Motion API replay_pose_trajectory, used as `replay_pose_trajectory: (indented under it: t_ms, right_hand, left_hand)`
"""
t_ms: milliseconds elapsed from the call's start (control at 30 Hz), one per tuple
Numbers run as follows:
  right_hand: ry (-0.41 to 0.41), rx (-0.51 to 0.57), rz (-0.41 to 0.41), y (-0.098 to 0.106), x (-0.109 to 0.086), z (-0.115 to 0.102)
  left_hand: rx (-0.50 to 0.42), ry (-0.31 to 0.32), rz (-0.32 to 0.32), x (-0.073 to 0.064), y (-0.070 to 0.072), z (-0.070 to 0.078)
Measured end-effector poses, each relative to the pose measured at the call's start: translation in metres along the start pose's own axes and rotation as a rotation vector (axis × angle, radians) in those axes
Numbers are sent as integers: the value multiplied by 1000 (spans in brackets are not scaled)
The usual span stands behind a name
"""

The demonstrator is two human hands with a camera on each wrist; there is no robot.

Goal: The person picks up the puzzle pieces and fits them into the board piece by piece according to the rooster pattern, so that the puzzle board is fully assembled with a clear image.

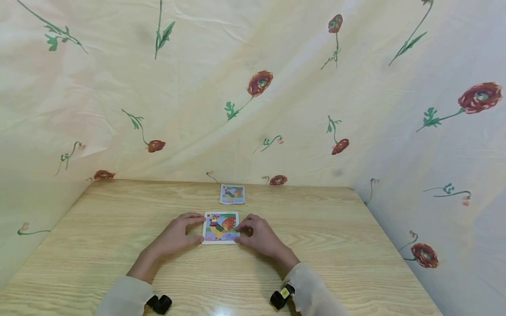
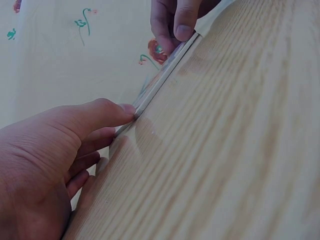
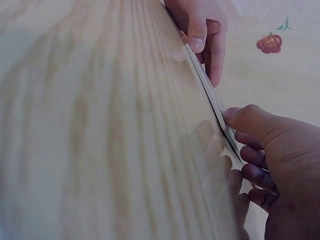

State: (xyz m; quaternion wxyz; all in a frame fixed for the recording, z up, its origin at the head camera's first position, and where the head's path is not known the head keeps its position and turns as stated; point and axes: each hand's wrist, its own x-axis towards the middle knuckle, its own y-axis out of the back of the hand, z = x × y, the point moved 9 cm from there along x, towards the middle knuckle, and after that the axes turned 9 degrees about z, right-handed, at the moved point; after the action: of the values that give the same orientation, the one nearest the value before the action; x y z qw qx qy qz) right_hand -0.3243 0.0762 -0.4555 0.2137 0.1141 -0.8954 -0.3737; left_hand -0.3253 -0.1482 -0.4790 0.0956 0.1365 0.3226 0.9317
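A white-framed board with a rooster picture (image 1: 221,228) lies flat, or nearly so, on the wooden table, between both hands. At its left side, my left hand (image 1: 178,235) holds the edge, thumb at the near corner and fingers toward the far one. My right hand (image 1: 260,235) grips the right edge with thumb and curled fingers. In the left wrist view the thumb (image 2: 112,113) meets the board's thin pale edge (image 2: 167,74). A dark line runs under that edge in the right wrist view, near the right thumb (image 3: 252,121). The rooster shows whole in the head view.
A smaller paper card (image 1: 232,194) with a matching rooster picture lies behind the board, near the table's far edge. Flower-printed cloth (image 1: 189,96) hangs behind and beside the wooden table (image 1: 324,245). Black wrist devices (image 1: 160,303) are worn at both sleeves.
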Motion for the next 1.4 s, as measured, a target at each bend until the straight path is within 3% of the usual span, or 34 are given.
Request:
replay_pose_trajectory:
  t_ms: [767,1233,1400]
  right_hand:
    - [18,34,7,-4,0,-11]
    - [15,-35,6,-7,1,-14]
    - [-21,-44,-23,5,0,-12]
  left_hand:
    - [-8,-4,0,-2,-1,-3]
    - [-15,5,-6,-3,1,0]
    - [-28,19,-22,-2,2,0]
